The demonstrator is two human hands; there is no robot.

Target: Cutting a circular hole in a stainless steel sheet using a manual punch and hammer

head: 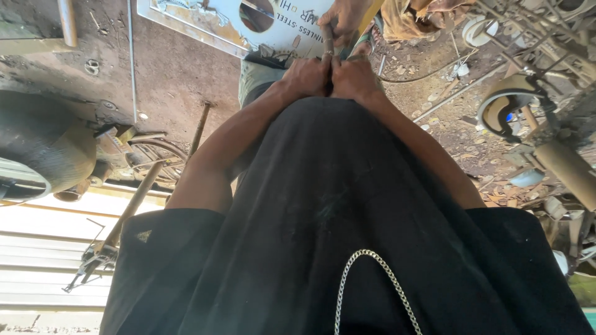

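While the head camera looks down over a black shirt (347, 205) with a thin chain (372, 279) hanging on it, both bare arms reach forward and meet at a narrow metal rod (327, 38). The left hand (306, 77) and the right hand (354, 79) sit side by side, knuckles touching, each with fingers curled tight around the rod's near end. The rod runs away from the body, up the middle of the frame, over a pale printed sheet (248, 22) lying on the dirt ground (180, 74). At its far end another person's hand (343, 18) grips the same rod, and part of that person's trousers shows just beneath the wearer's left hand.

To the left, well apart from the hands, lies a big round dark vessel (40, 146), with a long bar (198, 130) and a bicycle wheel (158, 161) near it. To the right, scrap metal (534, 37) is heaped on the ground, with a helmet (506, 111) hooked near it and a cable (422, 74) trailing through the litter.
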